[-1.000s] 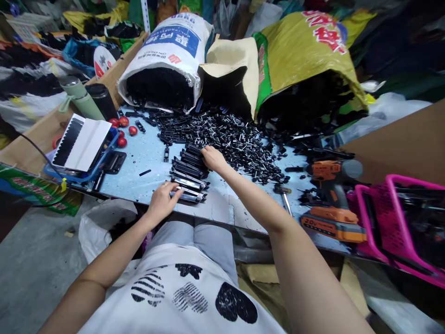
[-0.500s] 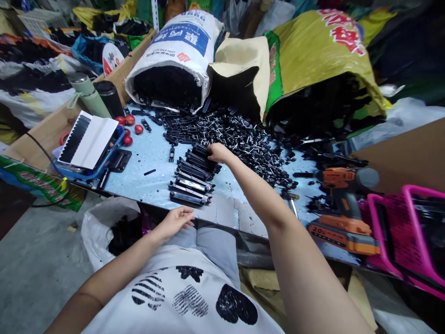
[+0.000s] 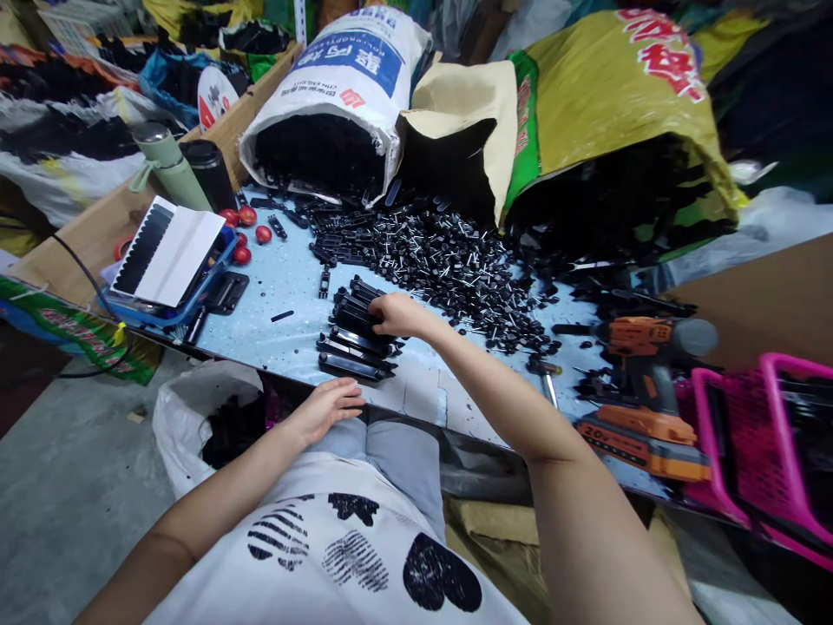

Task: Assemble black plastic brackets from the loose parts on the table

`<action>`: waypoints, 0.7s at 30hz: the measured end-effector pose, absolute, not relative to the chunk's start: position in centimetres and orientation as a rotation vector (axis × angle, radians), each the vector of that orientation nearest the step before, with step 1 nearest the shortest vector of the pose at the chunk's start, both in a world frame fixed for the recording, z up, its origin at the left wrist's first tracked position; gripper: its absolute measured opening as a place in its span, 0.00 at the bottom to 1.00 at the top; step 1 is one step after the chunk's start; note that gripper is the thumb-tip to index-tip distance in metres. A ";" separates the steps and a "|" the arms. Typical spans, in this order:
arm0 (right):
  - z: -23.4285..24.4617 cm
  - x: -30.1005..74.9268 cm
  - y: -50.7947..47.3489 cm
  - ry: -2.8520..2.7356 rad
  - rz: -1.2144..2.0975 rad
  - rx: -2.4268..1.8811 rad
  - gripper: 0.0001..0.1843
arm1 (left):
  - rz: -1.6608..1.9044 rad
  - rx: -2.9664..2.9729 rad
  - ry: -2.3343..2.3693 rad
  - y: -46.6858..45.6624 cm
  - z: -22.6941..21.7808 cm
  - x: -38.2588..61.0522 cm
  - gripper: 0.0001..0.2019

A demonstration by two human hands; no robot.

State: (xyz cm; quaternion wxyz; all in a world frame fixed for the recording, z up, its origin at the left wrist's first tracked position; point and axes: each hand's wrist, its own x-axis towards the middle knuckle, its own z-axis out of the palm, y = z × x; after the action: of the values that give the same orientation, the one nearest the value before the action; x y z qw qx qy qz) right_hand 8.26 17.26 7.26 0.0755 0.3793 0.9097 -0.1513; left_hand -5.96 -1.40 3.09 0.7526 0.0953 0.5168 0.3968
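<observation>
There are five red fruits [image 3: 263, 234], one drill [image 3: 651, 382], one hammer [image 3: 545, 368].

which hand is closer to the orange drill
Right. The right hand is at the row of black parts, left of the drill; the left hand is farther left, by the near edge of the table.

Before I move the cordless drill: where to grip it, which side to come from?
Likely the dark handle of the cordless drill: it narrows between the orange body and the wider battery, so a hand could wrap it. I'd come from above and the left, since the pink basket crowds the battery's right end.
</observation>
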 end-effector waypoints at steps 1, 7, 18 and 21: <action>7.2 8.3 17.2 2.730 -0.457 1.138 0.15 | 0.869 0.212 1.124 -1.4 3.2 -6.0 0.12; 6.8 8.5 16.9 2.723 -0.426 1.171 0.14 | 0.878 0.196 1.130 -1.4 3.1 -5.9 0.11; 7.1 8.6 18.1 2.825 -0.564 1.416 0.18 | 0.877 0.187 1.144 -1.5 2.4 -6.0 0.11; 6.1 8.7 20.2 2.821 -0.511 1.570 0.18 | 0.878 0.181 1.142 -1.5 2.3 -5.9 0.10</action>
State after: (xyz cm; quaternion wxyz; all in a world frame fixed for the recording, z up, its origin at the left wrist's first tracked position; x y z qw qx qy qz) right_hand 8.69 20.24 6.08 -0.0638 0.4794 0.8613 -0.1559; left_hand -5.93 -1.55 2.28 0.7479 0.0827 0.5220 0.4016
